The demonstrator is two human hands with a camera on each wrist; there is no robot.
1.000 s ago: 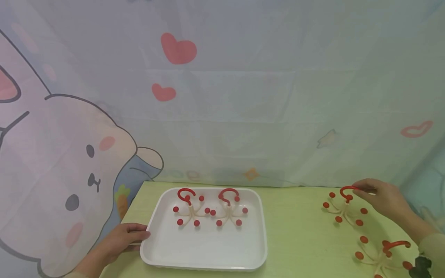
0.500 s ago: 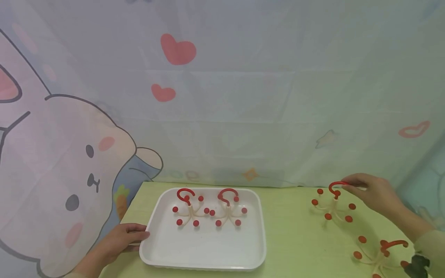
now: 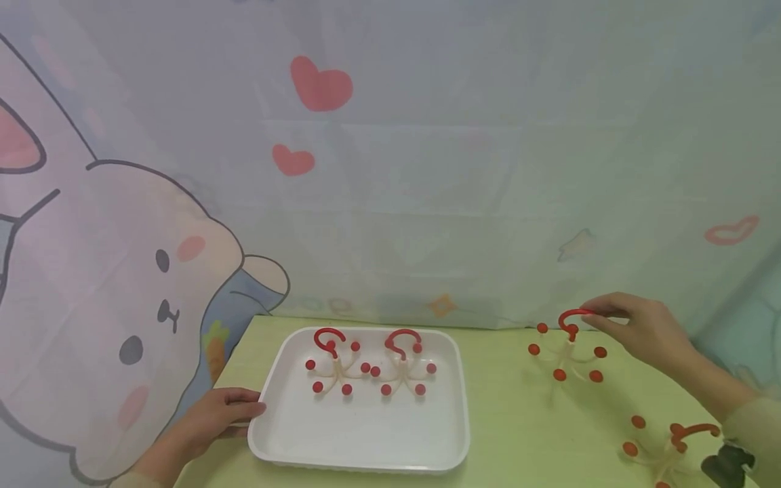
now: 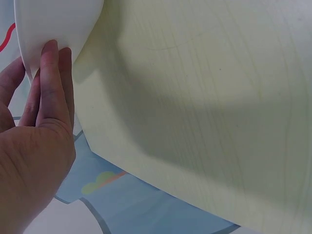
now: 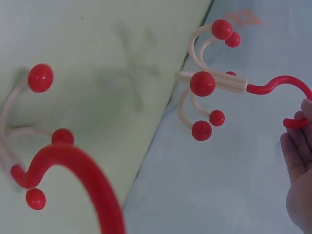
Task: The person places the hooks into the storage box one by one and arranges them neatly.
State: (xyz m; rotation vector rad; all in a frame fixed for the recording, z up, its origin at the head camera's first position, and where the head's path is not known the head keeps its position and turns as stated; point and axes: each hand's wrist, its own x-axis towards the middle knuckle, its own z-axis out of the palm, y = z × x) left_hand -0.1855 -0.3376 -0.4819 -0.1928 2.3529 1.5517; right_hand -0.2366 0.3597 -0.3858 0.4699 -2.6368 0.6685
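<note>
Your left hand (image 3: pixel 210 417) grips the white tray (image 3: pixel 360 434) on its left; on its right, your right hand (image 3: pixel 649 332) pinches a rack (image 3: pixel 569 351) by its hook (image 3: pixel 571 312), apparently aloft.

Right hand (image 5: pixel 300 180) holding red hook (image 5: pixel 285 80), 2nd hook (image 5: pixel 87 171)

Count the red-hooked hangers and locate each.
4: left hanger and right hanger in the tray; third hanger pinched by the right hand; fourth hanger on the table, partly cut off by the picture's edge. More could be out of view.
</note>
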